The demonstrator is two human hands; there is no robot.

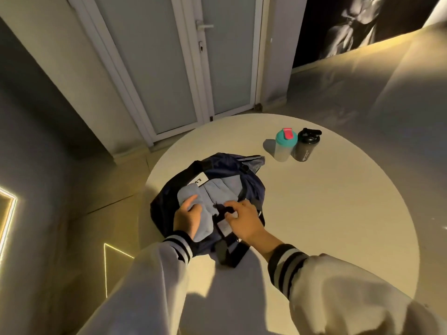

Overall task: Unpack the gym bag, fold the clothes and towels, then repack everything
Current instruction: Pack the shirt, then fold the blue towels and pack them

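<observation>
A dark navy gym bag [169, 201] lies open on the left part of a round pale table [326, 213]. Light blue cloth [217, 192], a towel or garment, fills its opening. My left hand [187, 220] rests on the cloth at the bag's near left, fingers curled into the fabric. My right hand [242, 218] is at the bag's near right edge, fingertips pinched on a small dark piece, perhaps a zipper pull or drawstring; I cannot tell which. A black strap [229, 255] hangs over the table's near edge.
Two shaker bottles stand together at the back of the table: a clear one with a teal lid [285, 146] and a black one [307, 146]. A white double door [174, 68] is behind the table. The floor lies to the left.
</observation>
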